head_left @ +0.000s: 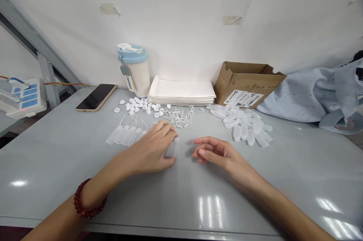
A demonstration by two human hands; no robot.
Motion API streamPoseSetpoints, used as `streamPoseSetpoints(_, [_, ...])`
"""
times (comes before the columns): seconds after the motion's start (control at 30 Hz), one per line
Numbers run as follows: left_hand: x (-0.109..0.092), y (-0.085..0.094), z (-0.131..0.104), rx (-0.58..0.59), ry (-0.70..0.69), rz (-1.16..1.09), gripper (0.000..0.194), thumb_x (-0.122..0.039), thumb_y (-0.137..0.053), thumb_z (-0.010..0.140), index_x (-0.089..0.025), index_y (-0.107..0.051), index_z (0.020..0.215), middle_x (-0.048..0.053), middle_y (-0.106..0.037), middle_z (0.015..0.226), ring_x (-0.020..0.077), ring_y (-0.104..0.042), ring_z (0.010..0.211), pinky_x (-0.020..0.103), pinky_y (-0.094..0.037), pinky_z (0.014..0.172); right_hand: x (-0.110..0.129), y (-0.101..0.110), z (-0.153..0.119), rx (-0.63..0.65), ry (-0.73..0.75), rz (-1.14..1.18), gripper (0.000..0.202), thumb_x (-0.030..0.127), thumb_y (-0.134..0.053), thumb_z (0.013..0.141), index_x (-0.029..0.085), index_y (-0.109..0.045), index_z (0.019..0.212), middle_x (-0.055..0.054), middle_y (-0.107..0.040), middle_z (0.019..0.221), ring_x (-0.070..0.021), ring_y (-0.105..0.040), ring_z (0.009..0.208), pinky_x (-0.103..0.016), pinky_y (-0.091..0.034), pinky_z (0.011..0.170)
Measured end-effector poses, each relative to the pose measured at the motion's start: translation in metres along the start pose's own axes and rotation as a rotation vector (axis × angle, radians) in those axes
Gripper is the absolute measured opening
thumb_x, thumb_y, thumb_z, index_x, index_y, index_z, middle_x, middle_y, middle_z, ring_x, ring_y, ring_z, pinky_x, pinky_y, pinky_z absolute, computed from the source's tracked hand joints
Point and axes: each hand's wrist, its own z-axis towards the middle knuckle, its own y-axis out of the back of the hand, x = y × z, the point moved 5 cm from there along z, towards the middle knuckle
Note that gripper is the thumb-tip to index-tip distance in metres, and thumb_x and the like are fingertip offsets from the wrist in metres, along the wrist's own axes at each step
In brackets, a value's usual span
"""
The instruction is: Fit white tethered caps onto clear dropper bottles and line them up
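Your left hand [157, 147] is part-closed, thumb and fingers spanning a translucent tube [171, 151] near the middle of the grey desk [159, 203]. Your right hand [217, 153] is half open, fingers loosely curled, holding nothing; gap between it and the tube.

Tight side is left: a row of looped tubes [124, 135] sits right against your left hand, part hidden by it. Beyond your fingertips, white caps [141, 105] and tangled white cord loops [181, 117] run back to the white stack [181, 95]. Loose tube pile [251, 125] is off your right hand, in front of the cardboard box [252, 84].

Room: bare desk from both hands down to the front edge, and a wide stretch right of your right forearm. Back edge is crowded: phone [96, 97], tumbler [138, 76], stack, box, light blue fabric bag [300, 95] lying toward the right edge.
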Motion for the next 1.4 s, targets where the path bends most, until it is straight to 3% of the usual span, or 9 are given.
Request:
streamPoseSetpoints(0.9, [-0.002,0.006,-0.002,-0.025,0.012,0.025,0.031,-0.025,-0.061,0.075,-0.016,-0.055,0.105,0.009,-0.052,0.103,0.0271,-0.043,0.103,0.04,-0.042,0.086,0.006,0.011,0.001,-0.073,0.019,-0.011,0.031,0.039,-0.064,0.08,0.018,-0.061,0.103,-0.005,-0.069,0.085,-0.0145,-0.06,0.072,-0.033,-0.047,0.077])
streamPoseSetpoints(1.13, [0.008,0.019,-0.006,-0.083,0.082,-0.067,0.022,-0.036,-0.056,0.083,-0.02,-0.054,0.098,0.007,-0.055,0.099,0.0263,-0.044,0.103,0.037,-0.044,0.078,0.012,0.046,0.002,-0.295,0.08,-0.227,0.03,0.039,-0.06,0.082,0.019,-0.06,0.104,-0.005,-0.068,0.083,-0.0176,-0.062,0.074,-0.036,-0.048,0.076])
streamPoseSetpoints(1.3, [0.016,0.022,0.007,-0.19,0.164,-0.077,0.017,-0.025,-0.041,0.089,-0.017,-0.056,0.088,0.007,-0.059,0.091,0.0248,-0.046,0.097,0.038,-0.045,0.079,0.024,0.079,-0.002,-0.596,0.224,-0.637,0.028,0.036,-0.056,0.082,0.017,-0.06,0.101,-0.008,-0.067,0.089,-0.0196,-0.06,0.072,-0.036,-0.047,0.069])
streamPoseSetpoints(1.4, [0.015,0.018,0.026,-0.19,0.147,-0.013,0.02,-0.021,-0.042,0.087,-0.015,-0.061,0.089,0.008,-0.061,0.088,0.0255,-0.047,0.095,0.038,-0.045,0.077,0.026,0.094,-0.003,-0.689,0.269,-0.804,0.023,0.032,-0.052,0.082,0.017,-0.062,0.097,-0.008,-0.068,0.086,-0.0203,-0.061,0.073,-0.033,-0.047,0.064])
